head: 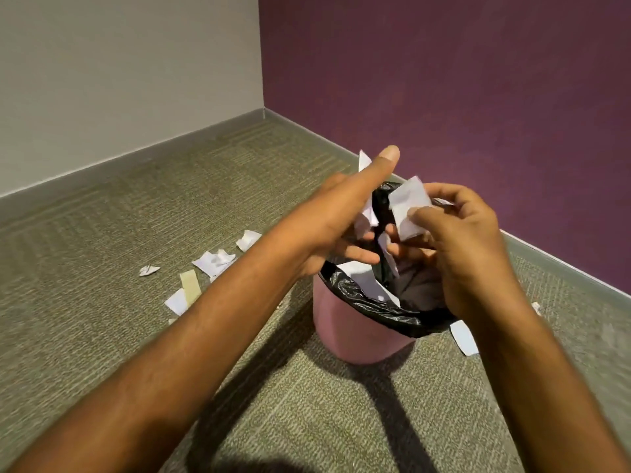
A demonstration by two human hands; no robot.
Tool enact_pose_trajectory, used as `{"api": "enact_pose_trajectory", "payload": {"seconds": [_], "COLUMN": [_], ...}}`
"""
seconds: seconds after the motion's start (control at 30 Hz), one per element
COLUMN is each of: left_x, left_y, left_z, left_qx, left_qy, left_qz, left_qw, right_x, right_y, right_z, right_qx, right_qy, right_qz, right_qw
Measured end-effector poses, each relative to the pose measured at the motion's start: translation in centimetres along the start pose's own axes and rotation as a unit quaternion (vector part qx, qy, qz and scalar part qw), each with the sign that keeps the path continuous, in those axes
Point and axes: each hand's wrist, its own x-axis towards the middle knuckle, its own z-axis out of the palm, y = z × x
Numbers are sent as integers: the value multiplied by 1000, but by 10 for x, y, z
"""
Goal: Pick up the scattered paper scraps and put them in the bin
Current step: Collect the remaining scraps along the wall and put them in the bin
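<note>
While our right hand point(454, 233) pinches a white scrap point(408, 206) above the bin point(351, 336), we should release squarely over its mouth; whether our left hand point(341, 220) grips anything, we cannot tell; loose scraps point(213, 262) lie left of the bin.

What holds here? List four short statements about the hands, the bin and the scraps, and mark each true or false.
1. The right hand pinches a white scrap above the bin. True.
2. The bin's liner is white. False: it is black.
3. Loose scraps lie on the carpet left of the bin. True.
4. The bin holds no paper. False: white paper lies inside it.
</note>
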Motion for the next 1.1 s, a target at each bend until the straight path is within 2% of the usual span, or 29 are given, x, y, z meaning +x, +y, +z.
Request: {"api": "enact_pose_trajectory", "payload": {"seconds": [0.13,0.4,0.57,0.7,0.9,1.0,1.1], "left_x": [-7,-5,-7,-16,-12,-11,-7], "left_y": [4,2,-5,-31,-131,-192,-246], "left_z": [0,-7,-31,-72,-153,-190,-221], "left_qx": [-3,-39,-59,-91,-84,-40,66], "left_qy": [-4,48,96,163,294,366,431], "left_qz": [12,-4,54,88,-11,-66,-60], "left_qw": [1000,998,992,978,952,928,898], "right_x": [2,5,-6,-27,-78,-91,-89], "right_y": [13,19,8,2,25,51,92], "right_z": [-4,0,13,40,94,122,143], "right_qx": [-15,-42,-32,-14,-10,-22,-67], "right_qy": [14,43,35,-14,-131,-191,-220], "right_qz": [-14,-70,-124,-137,-157,-119,-81], "right_qw": [1000,996,991,990,979,974,970]}}
